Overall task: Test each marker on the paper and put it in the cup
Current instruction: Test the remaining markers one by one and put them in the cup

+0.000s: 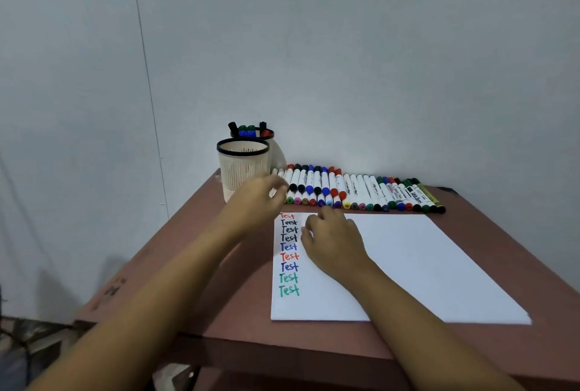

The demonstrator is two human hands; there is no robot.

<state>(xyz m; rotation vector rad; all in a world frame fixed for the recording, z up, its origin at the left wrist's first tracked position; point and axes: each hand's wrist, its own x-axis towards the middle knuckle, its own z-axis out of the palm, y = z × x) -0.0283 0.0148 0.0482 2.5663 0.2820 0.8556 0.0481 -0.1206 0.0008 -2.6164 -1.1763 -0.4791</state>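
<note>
My left hand [257, 199], grip unclear, should pinch only the marker [281, 174] nearest the front cup [243, 171]; my right hand [334, 243] lies relaxed.

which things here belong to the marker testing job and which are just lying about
In the job:
markers in a row
paper with test words
back cup holding markers
left hand at the row
right hand on the paper

Lying about:
front cup, empty
table
wall
</note>
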